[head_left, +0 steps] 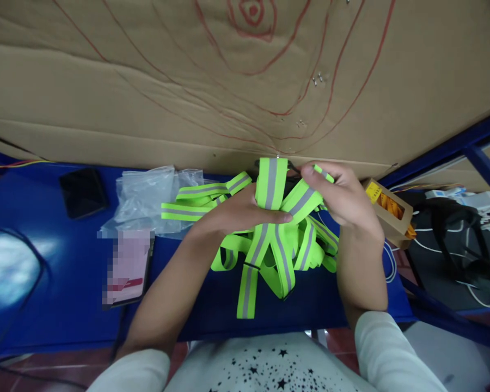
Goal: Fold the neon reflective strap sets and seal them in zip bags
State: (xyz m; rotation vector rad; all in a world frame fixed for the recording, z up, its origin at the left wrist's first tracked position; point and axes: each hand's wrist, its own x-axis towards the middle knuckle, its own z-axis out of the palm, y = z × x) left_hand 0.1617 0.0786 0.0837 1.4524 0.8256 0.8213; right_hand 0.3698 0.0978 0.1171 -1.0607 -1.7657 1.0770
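A neon-green reflective strap harness point(271, 188) with grey stripes is bunched between my two hands above the blue table. My left hand point(245, 209) is closed on it where several bands cross, thumb lying over the straps. At the right, my right hand point(338, 190) pinches one band of the same harness, its end poking up by the thumb. Loops and a loose end with a black slider point(251, 265) hang down toward the table's front. More green straps point(200, 198) stretch out behind my left forearm; whether they belong to the same piece I cannot tell.
Clear plastic bags point(145, 196) lie left of the straps, near a black square object point(83, 191) and a phone point(128, 267). A cardboard panel point(147, 81) with red lines stands behind the blue table point(85, 321). To the right are an open-windowed box point(390, 212) and white cables point(391, 264).
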